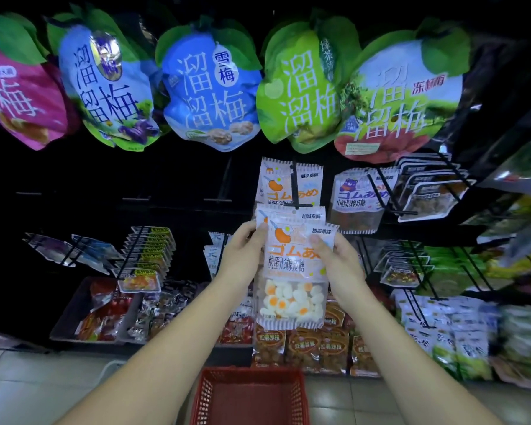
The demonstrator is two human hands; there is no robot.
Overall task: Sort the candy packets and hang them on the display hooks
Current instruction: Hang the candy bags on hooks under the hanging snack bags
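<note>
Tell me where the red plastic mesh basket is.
It sits bottom centre of the head view on the tiled floor, below the white fried-egg candy packet gripped by left hand and right hand.

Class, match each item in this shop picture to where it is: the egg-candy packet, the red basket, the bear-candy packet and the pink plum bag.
Items:
1 egg-candy packet
2 red basket
3 bear-candy packet
4 pink plum bag

Places:
a bottom of view, between the forearms
b top row, far left
c gripped by left hand and right hand
d hanging in the middle row, right of centre

Pairs: 1-c, 2-a, 3-d, 4-b
</note>
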